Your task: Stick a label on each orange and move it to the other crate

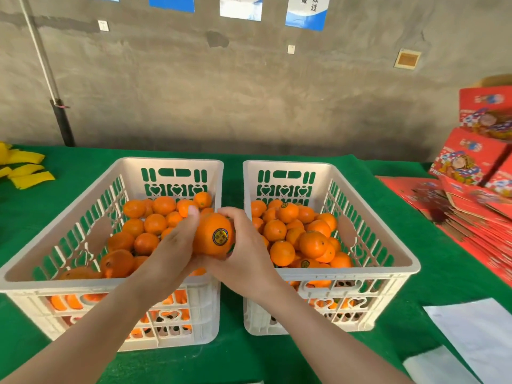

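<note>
Both hands on one orange (206,242): left hand (171,245) wraps its left side, right hand (246,253) cups it from right and below. I see it held above the gap between two white slotted plastic crates. Round dark label (220,236) faces camera; fruit near-spherical, glossy. Left crate (110,284) and right crate (346,273) both hold oranges, on a green felt-like table (235,356).

Rough grey concrete wall (194,92) behind grip, dark stain above it. Blue-and-white posters (306,12) along top edge. Small white wall plates (103,25) up left, beige square plate (407,59) up right. Black-footed pole (45,65) leaning on wall, far left. Green table cloth (249,356) beneath grip. Yellow strips (25,170) far left. Red printed cartons (471,212) far right. White paper sheets (476,336) lower right. Light even.
</note>
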A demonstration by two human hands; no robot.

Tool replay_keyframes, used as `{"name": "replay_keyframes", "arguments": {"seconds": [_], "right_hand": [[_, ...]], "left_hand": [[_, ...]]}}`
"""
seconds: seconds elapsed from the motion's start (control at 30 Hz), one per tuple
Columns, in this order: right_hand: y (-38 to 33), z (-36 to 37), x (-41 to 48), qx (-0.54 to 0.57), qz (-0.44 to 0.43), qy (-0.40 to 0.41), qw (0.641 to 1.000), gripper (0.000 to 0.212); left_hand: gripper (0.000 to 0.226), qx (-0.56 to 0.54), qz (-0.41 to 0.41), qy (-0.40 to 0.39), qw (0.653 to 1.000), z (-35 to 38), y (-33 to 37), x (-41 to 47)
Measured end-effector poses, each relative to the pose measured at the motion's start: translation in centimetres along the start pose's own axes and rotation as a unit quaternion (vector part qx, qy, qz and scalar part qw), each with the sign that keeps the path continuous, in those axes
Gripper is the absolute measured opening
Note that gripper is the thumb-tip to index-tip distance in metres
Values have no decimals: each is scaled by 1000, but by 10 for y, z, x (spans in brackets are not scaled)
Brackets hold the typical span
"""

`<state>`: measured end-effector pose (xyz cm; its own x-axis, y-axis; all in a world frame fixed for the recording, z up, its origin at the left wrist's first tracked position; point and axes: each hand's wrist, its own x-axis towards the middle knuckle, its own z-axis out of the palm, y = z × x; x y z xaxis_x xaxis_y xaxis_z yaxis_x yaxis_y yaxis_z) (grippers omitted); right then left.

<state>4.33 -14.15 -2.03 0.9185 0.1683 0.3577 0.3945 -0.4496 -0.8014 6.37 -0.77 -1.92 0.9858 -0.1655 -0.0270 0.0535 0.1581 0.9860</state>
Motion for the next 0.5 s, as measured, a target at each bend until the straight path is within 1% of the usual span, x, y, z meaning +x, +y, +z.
{"name": "replay_keyframes", "arguments": {"seconds": [0.03,0.07,0.1,0.13,0.17,0.2,0.27,0.3,0.33,0.37,0.4,0.43,0.47,0.5], "right_hand": [[3,-5,4,-10,-4,9,1000,71],[7,-11,9,-21,-1,13,1000,69],[11,-19,14,-28,8,15,999,68],[17,-29,22,-32,24,20,999,67],[25,-39,31,-37,45,29,998,66],[35,-50,40,-53,74,36,995,66],[57,-73,56,-103,142,31,984,63],[70,-84,62,-132,177,9,975,60],[80,-93,66,-164,216,-37,962,58],[91,-98,67,-206,247,-98,942,58],[99,-98,66,-257,269,-167,913,59],[107,-96,64,-301,277,-222,885,60],[115,-93,63,-331,278,-257,864,57],[117,-90,60,-346,277,-283,851,52]], "left_hand": [[42,55,14,21,998,-1,-2,8],[44,135,40,45,989,-5,-5,17],[37,224,71,75,969,-10,-9,25],[28,310,84,108,941,-16,-14,33],[24,383,73,131,912,-21,-20,40],[26,446,54,136,883,-24,-27,44],[29,557,30,107,823,-26,-39,47],[30,598,30,90,796,-26,-44,46],[31,621,32,81,779,-25,-46,46],[31,631,33,77,771,-25,-47,46],[31,638,32,77,766,-25,-47,46],[30,647,33,76,758,-25,-46,46],[28,660,35,75,746,-25,-46,47],[25,671,39,76,736,-24,-46,47]]}}
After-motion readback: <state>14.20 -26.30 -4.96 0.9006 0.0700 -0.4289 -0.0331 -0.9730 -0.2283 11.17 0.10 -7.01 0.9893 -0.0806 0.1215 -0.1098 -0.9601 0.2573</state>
